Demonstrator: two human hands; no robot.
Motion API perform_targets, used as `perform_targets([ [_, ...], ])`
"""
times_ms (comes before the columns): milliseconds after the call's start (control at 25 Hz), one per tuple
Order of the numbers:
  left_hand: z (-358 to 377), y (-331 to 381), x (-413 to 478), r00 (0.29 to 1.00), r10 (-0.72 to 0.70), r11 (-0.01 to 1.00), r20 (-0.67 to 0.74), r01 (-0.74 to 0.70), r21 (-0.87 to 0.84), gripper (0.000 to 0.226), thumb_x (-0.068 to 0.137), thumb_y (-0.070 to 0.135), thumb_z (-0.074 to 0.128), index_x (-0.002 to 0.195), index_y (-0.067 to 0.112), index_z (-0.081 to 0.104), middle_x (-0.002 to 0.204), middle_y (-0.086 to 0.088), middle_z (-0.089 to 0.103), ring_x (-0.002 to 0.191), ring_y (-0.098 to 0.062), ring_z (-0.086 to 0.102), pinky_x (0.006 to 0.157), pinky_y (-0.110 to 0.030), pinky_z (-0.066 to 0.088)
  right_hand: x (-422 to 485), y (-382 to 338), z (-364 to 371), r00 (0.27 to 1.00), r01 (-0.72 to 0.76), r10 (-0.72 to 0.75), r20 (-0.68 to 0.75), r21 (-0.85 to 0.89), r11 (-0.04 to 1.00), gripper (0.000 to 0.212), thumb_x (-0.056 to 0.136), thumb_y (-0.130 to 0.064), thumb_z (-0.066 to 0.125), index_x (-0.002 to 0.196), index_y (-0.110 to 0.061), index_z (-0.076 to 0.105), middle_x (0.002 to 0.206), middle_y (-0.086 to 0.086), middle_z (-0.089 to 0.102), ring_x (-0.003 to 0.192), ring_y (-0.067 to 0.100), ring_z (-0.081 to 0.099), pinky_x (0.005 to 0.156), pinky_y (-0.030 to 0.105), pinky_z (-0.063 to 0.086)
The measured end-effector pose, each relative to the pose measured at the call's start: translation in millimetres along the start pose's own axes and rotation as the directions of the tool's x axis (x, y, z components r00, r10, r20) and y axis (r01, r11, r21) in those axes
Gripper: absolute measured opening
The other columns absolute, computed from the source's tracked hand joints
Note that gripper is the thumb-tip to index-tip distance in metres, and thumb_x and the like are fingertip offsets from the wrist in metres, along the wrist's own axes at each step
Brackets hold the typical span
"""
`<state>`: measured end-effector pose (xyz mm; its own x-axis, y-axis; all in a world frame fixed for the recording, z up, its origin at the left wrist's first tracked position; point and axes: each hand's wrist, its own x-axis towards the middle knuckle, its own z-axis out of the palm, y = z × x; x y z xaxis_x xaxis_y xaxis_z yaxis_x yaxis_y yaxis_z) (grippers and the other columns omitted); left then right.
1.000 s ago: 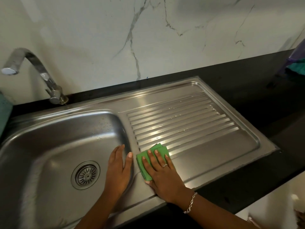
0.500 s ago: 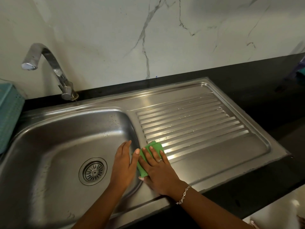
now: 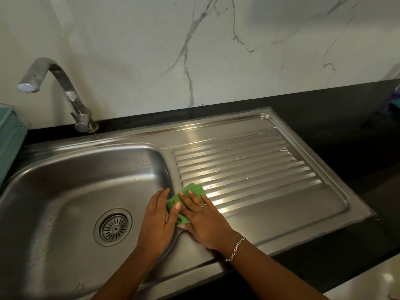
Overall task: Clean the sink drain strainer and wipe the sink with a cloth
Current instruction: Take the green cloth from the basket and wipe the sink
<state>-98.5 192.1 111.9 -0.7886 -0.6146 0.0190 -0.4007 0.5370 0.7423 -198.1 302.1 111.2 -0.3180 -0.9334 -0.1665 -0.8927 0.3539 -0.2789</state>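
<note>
A folded green cloth (image 3: 193, 189) lies on the steel strip between the sink basin (image 3: 65, 191) and the ribbed drainboard (image 3: 249, 169). My right hand (image 3: 203, 217) lies flat on the cloth with straight fingers and presses it down. Beside it, my left hand (image 3: 158, 219) rests flat on the basin's right rim, its thumb touching the cloth's left edge. The round drain strainer (image 3: 113, 227) sits in the basin floor, left of my left hand.
A chrome tap (image 3: 65, 89) rises behind the basin at the back left. A teal basket (image 3: 9, 135) stands at the far left edge. Black countertop (image 3: 346, 118) surrounds the sink, and a marble wall stands behind. Water drops dot the drainboard.
My right hand has slid the cloth left along the drainboard's front towards the basin rim, and the cloth now touches my left thumb. The camera has also turned left.
</note>
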Motion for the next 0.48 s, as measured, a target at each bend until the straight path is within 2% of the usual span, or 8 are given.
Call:
perform_targets([
  [200,9,9,-7,1.0,-0.008,0.999,-0.018,0.009,0.041,0.051,0.094,0.028,0.044,0.141,0.01,0.033,0.15,-0.011,0.032,0.14,-0.022,0.026,0.108,-0.024,0.016,-9,27,-5,1.0,0.028,-0.028,0.0,-0.023,0.999,0.056,0.099,-0.041,0.03,0.149,-0.026,0.01,0.16,-0.004,-0.002,0.148,0.015,-0.006,0.12,0.036,-0.005],
  [480,28,32,-8,1.0,-0.015,0.999,-0.003,0.015,0.034,0.052,0.093,0.029,0.045,0.14,0.011,0.034,0.149,-0.012,0.032,0.137,-0.026,0.03,0.114,-0.044,0.029,-40,96,-22,0.998,-0.056,0.056,0.005,-0.008,0.998,0.056,0.099,-0.041,0.029,0.149,-0.026,0.008,0.16,-0.003,-0.001,0.148,0.015,-0.005,0.12,0.036,-0.004],
])
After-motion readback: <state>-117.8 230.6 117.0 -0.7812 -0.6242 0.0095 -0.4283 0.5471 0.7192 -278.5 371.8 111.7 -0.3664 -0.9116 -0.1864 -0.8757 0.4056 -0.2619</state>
